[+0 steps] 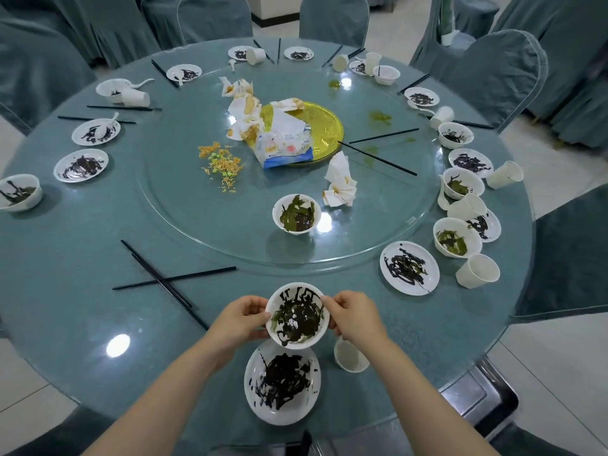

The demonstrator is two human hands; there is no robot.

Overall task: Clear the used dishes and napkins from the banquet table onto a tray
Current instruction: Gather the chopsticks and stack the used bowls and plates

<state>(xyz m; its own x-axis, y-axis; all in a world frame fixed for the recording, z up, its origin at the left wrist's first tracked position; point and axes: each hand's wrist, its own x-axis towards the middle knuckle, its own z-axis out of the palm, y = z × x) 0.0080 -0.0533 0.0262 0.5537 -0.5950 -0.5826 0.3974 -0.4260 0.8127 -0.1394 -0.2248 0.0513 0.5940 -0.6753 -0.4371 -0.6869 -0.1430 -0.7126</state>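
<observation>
A stained bowl (297,315) is gripped at its rim between the curled fingers of the left hand (241,320) and right hand (353,315), above a dirty plate (282,381).

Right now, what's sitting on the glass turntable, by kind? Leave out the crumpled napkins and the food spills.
Bowl: 1
Gold platter: 1
Tissue pack: 1
Black chopsticks: 2
Total: 5
</observation>
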